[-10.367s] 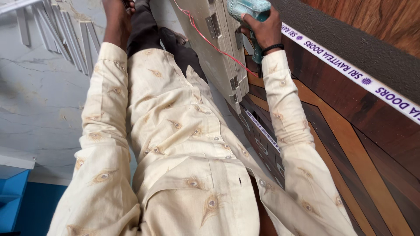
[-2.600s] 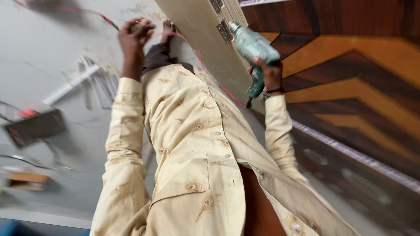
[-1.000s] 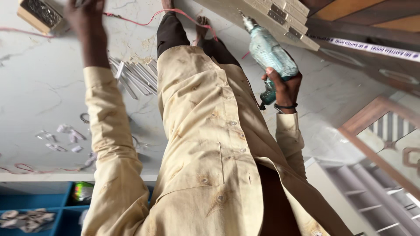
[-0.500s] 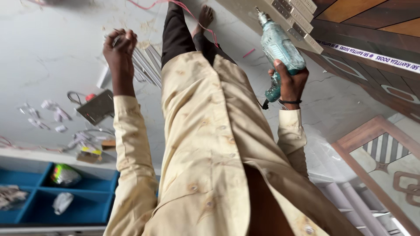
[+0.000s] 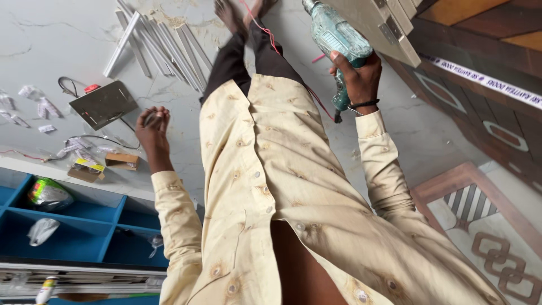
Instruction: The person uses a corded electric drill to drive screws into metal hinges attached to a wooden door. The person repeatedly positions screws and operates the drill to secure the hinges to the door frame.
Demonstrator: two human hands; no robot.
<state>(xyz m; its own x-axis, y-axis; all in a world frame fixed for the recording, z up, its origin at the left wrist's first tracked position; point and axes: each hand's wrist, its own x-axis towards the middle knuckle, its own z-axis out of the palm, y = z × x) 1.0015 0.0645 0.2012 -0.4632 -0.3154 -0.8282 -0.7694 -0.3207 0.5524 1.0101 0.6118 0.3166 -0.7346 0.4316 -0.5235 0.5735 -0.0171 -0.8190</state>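
Observation:
My right hand point(image 5: 357, 74) grips the handle of a teal power drill point(image 5: 334, 35), raised at the upper right, with its nose pointing up and left beside a pale board with metal fittings point(image 5: 389, 25). A black band sits on that wrist. My left hand point(image 5: 152, 129) is held out to the left at waist height with its fingers curled shut. I cannot tell whether anything small is inside it. I am looking down my cream patterned shirt point(image 5: 271, 186) to dark trousers and bare feet point(image 5: 231, 12) on a pale marble floor. A thin red wire point(image 5: 265, 31) runs past my legs.
A bundle of aluminium strips point(image 5: 161, 42) lies on the floor near my feet. Left of it are a grey metal plate point(image 5: 104, 103), small cardboard boxes point(image 5: 107, 164) and paper scraps. A blue compartment shelf point(image 5: 79, 226) is at the lower left. Dark wooden door panels point(image 5: 497, 124) fill the right.
My left hand has dropped from near my feet to waist height and stays closed. The drill is still in my right hand. The view has swung, showing more of the blue shelf.

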